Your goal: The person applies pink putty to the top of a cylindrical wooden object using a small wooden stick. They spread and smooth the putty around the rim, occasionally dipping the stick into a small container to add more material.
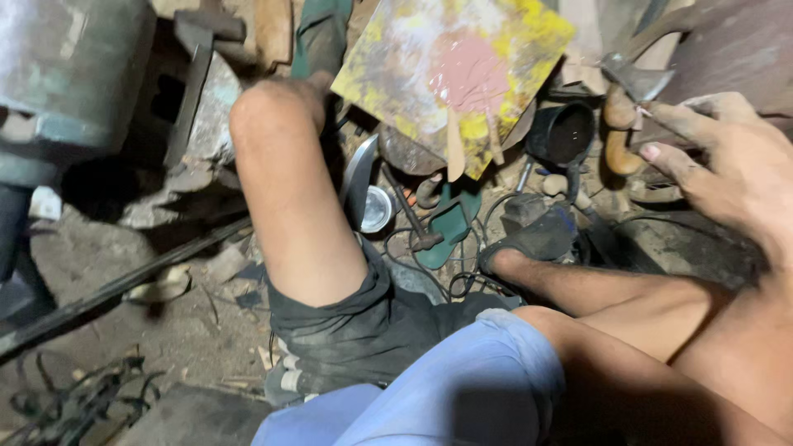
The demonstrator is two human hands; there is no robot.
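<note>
At the 9 o'clock edge a grey-green metal drum (pixel 70 74) is seen, with a hammer (pixel 194 74) leaned against stone rubble just beside it. A long dark steel bar (pixel 116 289) is laid across the dirt floor (pixel 173 330) toward 8 o'clock.

A raised bare knee (pixel 277 111) is positioned left of centre, above dark shorts (pixel 355 318) and a light blue sleeve (pixel 462 388) at 6 o'clock. Just beside the knee, a curved metal blade (pixel 359 177) is stood on edge, and a small shiny round tin (pixel 376 209) is set next to it.

At 12 o'clock a yellow, paint-stained board (pixel 446 66) is tilted over the clutter. Below it lie a small hammer (pixel 413 219), a green scoop-shaped piece (pixel 450 227) and dark cables (pixel 467 277). A black cup (pixel 566 132) is placed to the right of the board.

The left hand is not shown in view. At 2 o'clock the right hand (pixel 731 165) is extended with fingers spread wide, nothing being gripped. Its fingertips are located just beside a small hatchet (pixel 632 91) with a wooden handle; contact cannot be determined.
</note>
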